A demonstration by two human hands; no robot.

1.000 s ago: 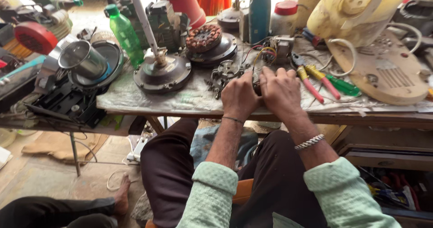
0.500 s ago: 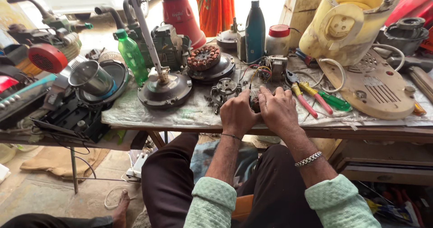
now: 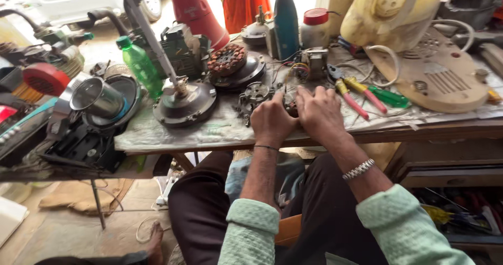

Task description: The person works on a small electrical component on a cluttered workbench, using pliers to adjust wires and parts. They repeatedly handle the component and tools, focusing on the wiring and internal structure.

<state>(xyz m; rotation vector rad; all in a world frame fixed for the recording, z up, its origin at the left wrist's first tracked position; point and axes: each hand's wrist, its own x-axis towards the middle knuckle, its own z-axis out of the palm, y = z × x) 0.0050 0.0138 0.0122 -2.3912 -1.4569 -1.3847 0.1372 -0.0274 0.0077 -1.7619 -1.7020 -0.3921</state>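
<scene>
Dark metal motor part (image 3: 291, 107) pinched between left hand (image 3: 272, 121) and right hand (image 3: 320, 113), fingers curled round it at workbench (image 3: 209, 131) edge; pliers (image 3: 350, 96) just right; green bottle (image 3: 140, 66) well apart.

green plastic bottle (image 3: 139, 66), teal flask (image 3: 286, 18), red cone (image 3: 199, 11), yellow-handled pliers (image 3: 350, 95), mint sleeves (image 3: 398, 228)

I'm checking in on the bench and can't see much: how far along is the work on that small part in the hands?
Done: the fan motor housing and copper-wound stator lie apart on the table. In hand: the left hand and right hand together grip a small motor part, mostly hidden. Left: the pliers and green screwdriver lie unused nearby; nothing looks reassembled.
</scene>
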